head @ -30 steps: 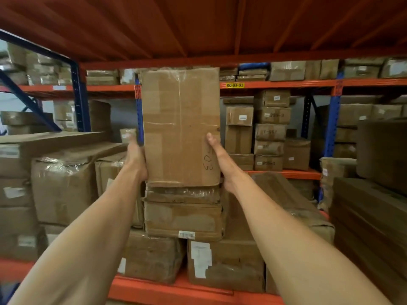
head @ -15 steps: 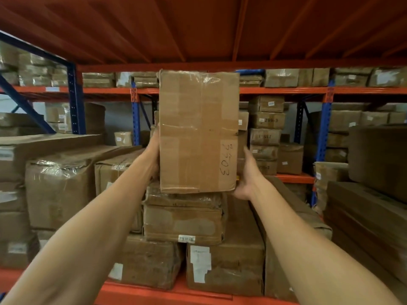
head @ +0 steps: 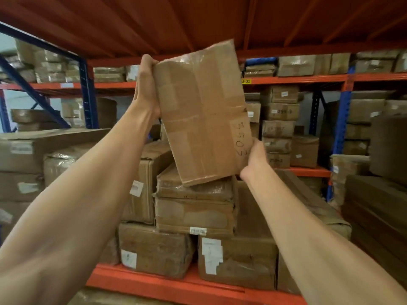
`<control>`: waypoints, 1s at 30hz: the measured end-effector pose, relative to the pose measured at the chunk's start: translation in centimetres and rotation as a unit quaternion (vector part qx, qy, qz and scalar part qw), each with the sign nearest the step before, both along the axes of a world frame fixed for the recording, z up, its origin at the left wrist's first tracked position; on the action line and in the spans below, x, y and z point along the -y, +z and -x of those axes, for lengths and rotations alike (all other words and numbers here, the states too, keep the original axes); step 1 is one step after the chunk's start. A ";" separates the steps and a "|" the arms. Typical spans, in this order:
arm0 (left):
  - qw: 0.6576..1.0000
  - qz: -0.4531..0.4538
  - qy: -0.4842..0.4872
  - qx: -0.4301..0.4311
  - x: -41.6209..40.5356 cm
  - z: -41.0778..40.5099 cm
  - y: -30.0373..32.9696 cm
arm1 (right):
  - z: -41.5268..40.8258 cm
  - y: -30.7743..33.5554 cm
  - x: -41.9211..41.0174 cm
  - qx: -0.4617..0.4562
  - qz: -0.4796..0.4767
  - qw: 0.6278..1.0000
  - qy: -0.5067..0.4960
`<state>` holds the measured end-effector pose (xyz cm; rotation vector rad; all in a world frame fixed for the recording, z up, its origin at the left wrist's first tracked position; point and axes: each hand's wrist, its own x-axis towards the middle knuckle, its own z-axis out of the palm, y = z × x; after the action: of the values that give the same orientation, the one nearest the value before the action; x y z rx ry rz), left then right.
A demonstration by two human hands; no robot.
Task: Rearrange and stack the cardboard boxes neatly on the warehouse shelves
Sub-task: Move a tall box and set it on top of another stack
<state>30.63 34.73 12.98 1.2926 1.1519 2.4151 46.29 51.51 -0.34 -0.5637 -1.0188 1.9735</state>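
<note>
Both hands' grip clamps tilted cardboard box [head: 203, 113] mid-frame: left hand [head: 146, 84] upper corner, right hand [head: 253, 159] lower edge, above stacked boxes [head: 196, 205].

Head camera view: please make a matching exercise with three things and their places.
Things:
1. tilted brown cardboard box with handwritten numbers
2. left hand
3. right hand

Places:
A. at the box's lower right corner
B. at the box's upper left edge
C. held up above the stack of taped boxes

Pairs: 1-C, 2-B, 3-A

Two hands [head: 146, 89], one held box [head: 203, 113].
</note>
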 end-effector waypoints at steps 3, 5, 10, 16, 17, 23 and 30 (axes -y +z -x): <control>0.992 -0.117 -0.026 0.041 0.4 -0.2 -2.4 | -1.6 3.7 -1.0 0.022 -0.081 0.994 -0.065; 0.984 -0.160 -0.011 0.076 0.0 -0.8 -4.2 | -2.9 5.7 -1.4 0.045 -0.125 0.985 -0.106; 0.962 -0.166 0.018 0.214 -2.9 -1.3 -9.0 | -5.2 7.0 -2.8 0.090 -0.163 0.966 -0.182; 0.923 -0.069 0.085 0.370 -4.1 -0.3 -16.9 | -3.6 6.2 -4.0 0.122 -0.251 0.931 -0.235; 0.923 -0.018 0.120 0.366 -3.8 0.2 -17.3 | -3.2 6.7 -3.9 0.118 -0.273 0.924 -0.242; 0.906 0.241 0.291 0.191 -1.6 2.0 -17.3 | -4.0 5.7 -4.4 0.094 -0.288 0.948 -0.097; 0.966 0.200 0.114 0.115 -2.8 -1.1 -14.2 | -7.0 4.7 -6.6 0.028 -0.254 0.966 -0.023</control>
<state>31.75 37.53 -1.27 0.7712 1.6801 2.2339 53.28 58.14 4.36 -0.3519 -1.4692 1.5732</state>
